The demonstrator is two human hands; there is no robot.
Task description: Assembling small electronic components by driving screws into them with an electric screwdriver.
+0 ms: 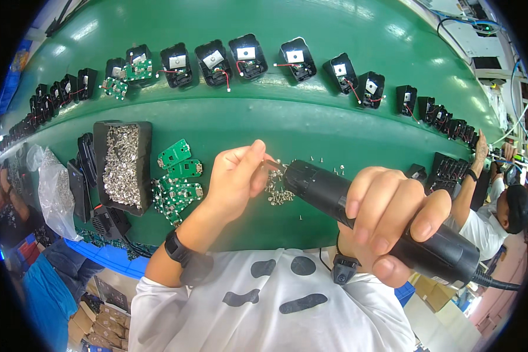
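Note:
A black corded electric screwdriver [322, 190] lies across my right hand [393, 214], whose fingers wrap round its body. Its nose tilts up and to the left, toward my left hand [237, 176]. There the thumb and fingers are pinched together at the tip of the tool. Whatever they hold is too small and hidden to make out. Behind the tool's nose, a loose pile of small silver screws [280, 195] rests on the green table [252, 120]. Several green circuit boards [176, 196] lie stacked left of my left hand.
A black tray [101, 170] full of screws stands at the left, beside a clear plastic bag [57, 196]. Black housings [247, 56] with red wires line the raised back strip. More black parts [446, 173] sit at the right, near a person [490, 217] in white.

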